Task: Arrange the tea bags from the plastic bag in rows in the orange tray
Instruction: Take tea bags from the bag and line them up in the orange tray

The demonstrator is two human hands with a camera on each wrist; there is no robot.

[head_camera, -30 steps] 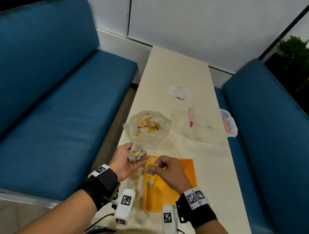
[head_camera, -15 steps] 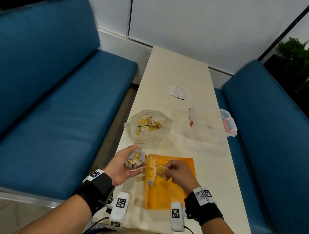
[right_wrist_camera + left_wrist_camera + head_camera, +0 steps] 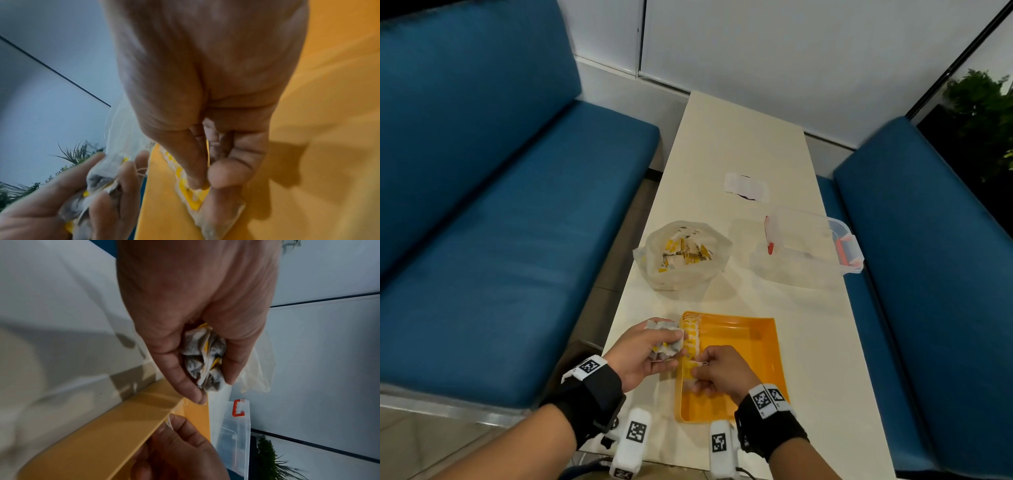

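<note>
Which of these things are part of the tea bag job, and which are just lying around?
In use:
orange tray
plastic bag of tea bags
bunch of tea bags in the left hand
tea bag under the right hand

Lying about:
clear box
white paper

tray [image 3: 763, 346]: lower centre, on table [image 3: 722, 144]
plastic bag [image 3: 717, 270]: above tray
clear box [image 3: 815, 270]: right of bag

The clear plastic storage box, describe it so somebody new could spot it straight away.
Start at the long cream table between the blue benches. On its right edge, beyond the orange tray, sits the clear plastic storage box. Unlike the crumpled plastic bag beside it, it is rigid with red clips.
</note>
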